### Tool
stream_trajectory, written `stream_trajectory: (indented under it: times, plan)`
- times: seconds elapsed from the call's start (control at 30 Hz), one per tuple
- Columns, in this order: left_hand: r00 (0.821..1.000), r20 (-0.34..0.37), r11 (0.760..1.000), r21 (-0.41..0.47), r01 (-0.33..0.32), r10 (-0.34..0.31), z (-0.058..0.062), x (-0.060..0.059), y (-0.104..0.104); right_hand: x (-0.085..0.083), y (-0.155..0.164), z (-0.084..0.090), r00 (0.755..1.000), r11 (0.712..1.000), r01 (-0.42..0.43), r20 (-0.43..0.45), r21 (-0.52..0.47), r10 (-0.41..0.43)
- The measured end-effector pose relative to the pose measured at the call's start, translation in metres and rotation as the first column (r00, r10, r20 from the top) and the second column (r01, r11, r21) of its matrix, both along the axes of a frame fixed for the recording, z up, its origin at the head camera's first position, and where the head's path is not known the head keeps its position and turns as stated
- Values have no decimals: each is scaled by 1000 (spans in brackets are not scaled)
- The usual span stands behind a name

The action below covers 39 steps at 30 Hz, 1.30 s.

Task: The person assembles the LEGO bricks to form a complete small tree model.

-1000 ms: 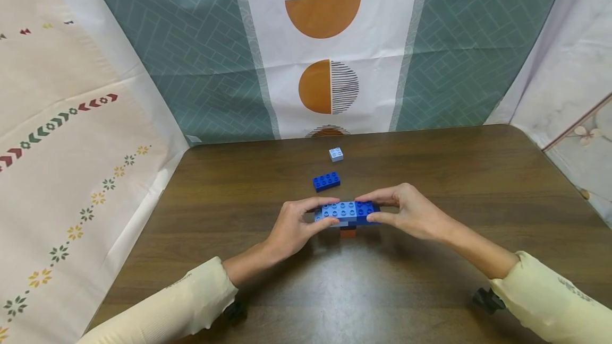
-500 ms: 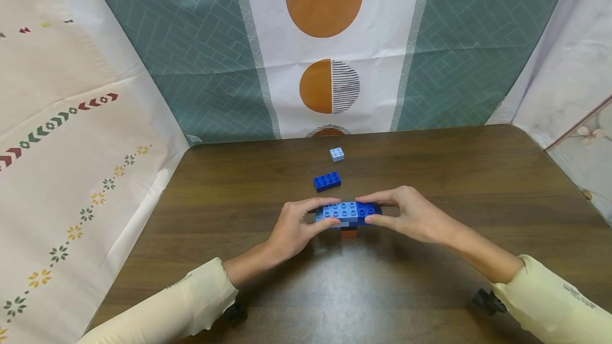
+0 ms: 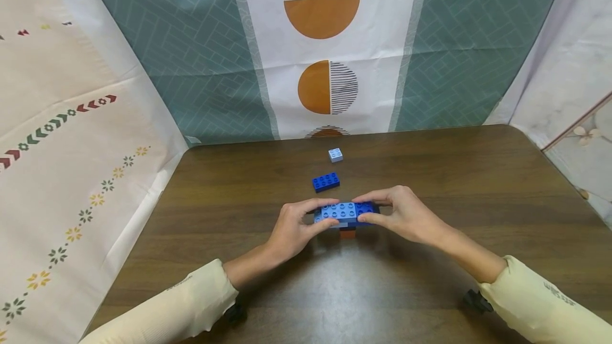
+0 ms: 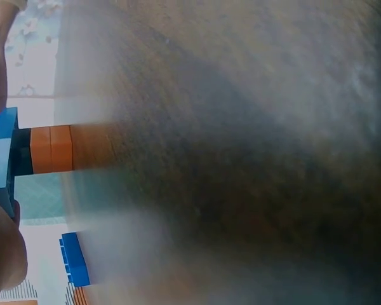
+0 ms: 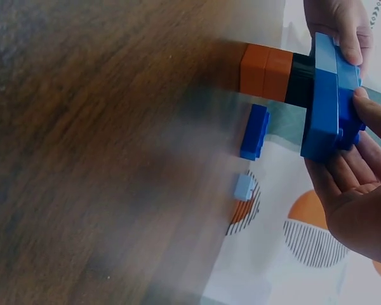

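Note:
A stack of toy building bricks stands at the middle of the table. Its column has orange bricks [image 5: 265, 71] at the bottom and a dark brick [image 5: 300, 80] above, carrying a wider layer of light and dark blue bricks. On top, a light blue brick [image 3: 338, 211] and a dark blue brick [image 3: 366, 207] sit side by side. My left hand [image 3: 289, 230] pinches the light blue brick between thumb and fingers. With thumb in front and fingers behind, my right hand [image 3: 406, 214] grips the dark blue brick. The fingers partly cover both ends.
Beyond the stack, a loose dark blue brick [image 3: 326, 181] lies on the wooden table [image 3: 229, 185]. Farther back is a small pale blue brick [image 3: 336, 154]. Patterned cloths hang behind the table and at both sides.
My right hand has shifted slightly left along the dark blue brick, its thumb now closer to the light blue brick. My left hand keeps its hold, and the loose bricks stay put.

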<state>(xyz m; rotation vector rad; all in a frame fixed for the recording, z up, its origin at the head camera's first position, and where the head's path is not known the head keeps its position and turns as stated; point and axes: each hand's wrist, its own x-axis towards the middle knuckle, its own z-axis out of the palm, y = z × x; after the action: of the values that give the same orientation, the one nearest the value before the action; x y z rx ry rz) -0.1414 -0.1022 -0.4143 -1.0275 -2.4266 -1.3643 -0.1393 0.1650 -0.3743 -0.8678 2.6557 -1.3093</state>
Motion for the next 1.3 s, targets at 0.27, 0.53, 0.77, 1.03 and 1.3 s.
stream_trajectory:
  times: [0.27,0.53,0.77,1.03,1.3]
  plan:
    - [1000,2,1000,18,16,-16,-3,-1,0,0,0,-1,1000,1000,-6,4,-5,6]
    - [993,56,994,-31,103,-101,3,-8,-7,0,1,-1,1000,1000,-15,-1,-18,15]
    - [989,124,997,-5,83,-82,8,-25,-16,1,1,0,1000,1000,9,6,1,-9]
    - [994,109,998,-65,-14,21,6,-60,-32,2,-2,4,1000,1000,6,-8,16,-6]
    - [979,157,972,-218,-94,130,-7,-84,-32,1,-4,5,1000,999,12,-20,42,-11]
